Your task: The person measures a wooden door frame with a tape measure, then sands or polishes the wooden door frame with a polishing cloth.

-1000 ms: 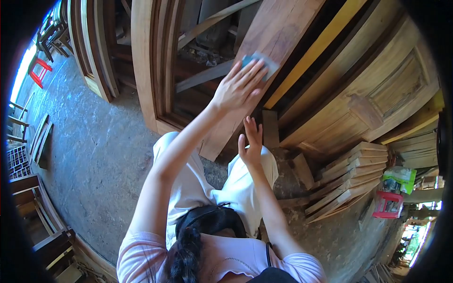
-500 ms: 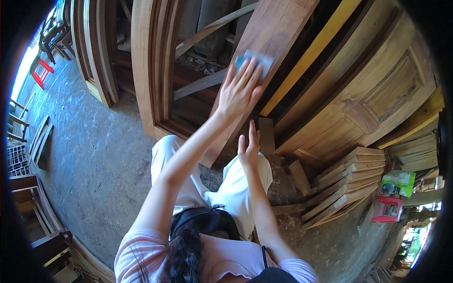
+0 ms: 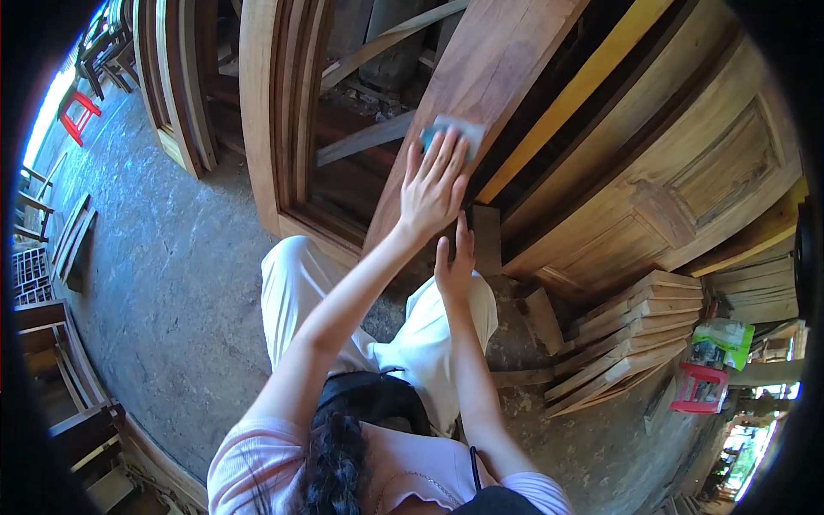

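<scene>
My left hand point(image 3: 432, 187) lies with straight fingers over a folded sheet of sandpaper point(image 3: 470, 135), pale grey with a blue-green part, and presses it flat on a long wooden plank point(image 3: 493, 69). The plank slants from the top of the view down toward my knees. Below the left hand, my right hand point(image 3: 455, 270) is raised close to the plank's lower right edge, its fingers stretched out and thumb apart. Nothing shows in it. Part of the sandpaper is hidden under the left fingers.
Curved wooden frames point(image 3: 262, 112) stand left of the plank. On the right are a yellow strip point(image 3: 571, 107), a panelled door point(image 3: 678, 189) and stacked wood pieces point(image 3: 631, 339). A red stool point(image 3: 699, 388) holds a green bag point(image 3: 728, 342); another red stool point(image 3: 79, 116) stands far left.
My left hand has slid the sandpaper down the plank, toward my body and slightly left. The right hand has stayed nearly in place beside the plank's edge.
</scene>
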A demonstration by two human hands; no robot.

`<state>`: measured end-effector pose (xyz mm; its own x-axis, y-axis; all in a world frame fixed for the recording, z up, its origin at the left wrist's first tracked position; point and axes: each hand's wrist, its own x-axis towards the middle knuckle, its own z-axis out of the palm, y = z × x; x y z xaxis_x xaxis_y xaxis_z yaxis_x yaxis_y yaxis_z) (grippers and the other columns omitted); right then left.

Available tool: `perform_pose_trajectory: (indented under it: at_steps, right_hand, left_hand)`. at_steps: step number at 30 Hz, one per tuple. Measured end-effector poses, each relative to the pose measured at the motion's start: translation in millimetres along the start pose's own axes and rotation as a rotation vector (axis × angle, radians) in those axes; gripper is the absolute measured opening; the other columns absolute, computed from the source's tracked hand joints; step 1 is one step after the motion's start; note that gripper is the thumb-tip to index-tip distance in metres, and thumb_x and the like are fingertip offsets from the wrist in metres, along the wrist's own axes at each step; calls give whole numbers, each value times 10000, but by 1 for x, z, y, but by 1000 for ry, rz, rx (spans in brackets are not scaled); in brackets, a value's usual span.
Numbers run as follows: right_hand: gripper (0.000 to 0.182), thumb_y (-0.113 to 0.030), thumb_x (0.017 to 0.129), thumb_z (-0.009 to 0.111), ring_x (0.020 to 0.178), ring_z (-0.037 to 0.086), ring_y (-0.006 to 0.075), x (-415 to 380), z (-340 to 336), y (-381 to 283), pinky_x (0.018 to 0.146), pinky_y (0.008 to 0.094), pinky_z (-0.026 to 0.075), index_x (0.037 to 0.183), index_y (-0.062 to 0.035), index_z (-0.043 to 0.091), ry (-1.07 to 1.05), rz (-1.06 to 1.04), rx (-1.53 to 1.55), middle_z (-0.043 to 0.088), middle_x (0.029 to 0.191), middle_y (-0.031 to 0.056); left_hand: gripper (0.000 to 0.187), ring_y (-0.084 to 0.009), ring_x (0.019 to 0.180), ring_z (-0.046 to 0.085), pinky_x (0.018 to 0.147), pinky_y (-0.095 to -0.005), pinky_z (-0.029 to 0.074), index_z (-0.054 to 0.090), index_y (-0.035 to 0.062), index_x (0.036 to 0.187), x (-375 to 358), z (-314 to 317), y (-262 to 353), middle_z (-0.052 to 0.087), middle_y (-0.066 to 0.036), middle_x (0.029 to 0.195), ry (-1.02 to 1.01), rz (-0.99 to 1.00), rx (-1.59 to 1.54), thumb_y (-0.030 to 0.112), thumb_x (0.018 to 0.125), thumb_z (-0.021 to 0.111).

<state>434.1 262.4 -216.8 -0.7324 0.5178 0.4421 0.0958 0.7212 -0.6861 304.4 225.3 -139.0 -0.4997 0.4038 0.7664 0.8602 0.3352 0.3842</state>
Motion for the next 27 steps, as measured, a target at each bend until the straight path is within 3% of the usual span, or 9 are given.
perform_pose_trajectory:
  at_steps: [6, 9, 13, 15, 20, 22, 23, 25, 27]
  right_hand:
    - [511, -227, 939, 429, 1298, 369, 395, 0, -10, -4, 1101, 470, 252, 1408, -40, 344, 64, 105, 91, 392, 1421, 179]
    - [514, -235, 954, 413, 1328, 349, 355, 7, -16, 11, 1107, 440, 245, 1409, -8, 335, 125, 154, 230, 361, 1439, 202]
    - [538, -257, 970, 402, 1355, 316, 306, 60, -46, 15, 1120, 406, 225, 1404, 47, 310, 265, 58, 309, 330, 1448, 223]
    - [565, -286, 976, 407, 1366, 293, 296, 99, -64, 3, 1129, 401, 208, 1404, 63, 291, 310, -19, 287, 310, 1456, 227]
    - [724, -345, 957, 452, 1389, 224, 294, 213, -92, -82, 1144, 385, 147, 1452, 50, 102, 366, -346, 257, 187, 1497, 244]
    - [910, -401, 901, 557, 1403, 163, 314, 240, -84, -108, 1148, 379, 105, 1437, 86, 6, 294, -416, 413, 133, 1492, 288]
    - [985, -397, 863, 615, 1404, 149, 321, 252, -71, -107, 1148, 375, 96, 1422, 111, -16, 365, -459, 205, 114, 1487, 305]
    - [1193, -448, 765, 731, 1388, 149, 394, 283, -68, -78, 1145, 420, 120, 1386, 152, -91, 430, -582, -282, 55, 1454, 378]
    - [1160, -321, 765, 755, 1392, 141, 363, 278, -62, -84, 1149, 397, 109, 1383, 150, -106, 445, -614, -176, 52, 1461, 357]
  left_hand:
    - [477, -247, 1291, 407, 1079, -504, 230, 487, 105, 1322, 164, -7, 41, 446, -88, 1395, 427, 144, -78, 325, 899, 503]
    - [490, -246, 1300, 398, 1078, -507, 222, 477, 107, 1333, 119, 4, 34, 436, -93, 1405, 354, 47, -21, 316, 891, 510]
    - [512, -232, 1378, 297, 1125, -509, 110, 430, 81, 1375, -68, 22, 10, 375, -101, 1456, 13, -296, 98, 245, 892, 473]
    - [513, -310, 1403, 217, 1132, -501, 41, 366, -2, 1395, -136, 32, 12, 299, -191, 1477, -92, -461, 140, 229, 938, 358]
    - [522, -307, 1397, 234, 1130, -504, 51, 374, 26, 1400, -46, 30, 19, 315, -169, 1475, 134, -437, 11, 289, 949, 365]
    - [531, -297, 1376, 285, 1126, -498, 71, 388, 52, 1399, 7, 16, 18, 337, -140, 1471, 187, -350, -2, 344, 957, 352]
    - [540, -294, 1383, 271, 1128, -494, 68, 387, 45, 1398, 16, 16, 18, 333, -148, 1471, 193, -338, 2, 356, 958, 345]
    - [550, -292, 1390, 257, 1129, -490, 65, 386, 37, 1397, 5, 18, 18, 329, -156, 1471, 202, -338, 16, 368, 960, 338]
    - [577, -291, 1407, 211, 1133, -486, 48, 341, 19, 1415, -50, 24, 17, 300, -177, 1479, 89, -524, 2, 376, 962, 327]
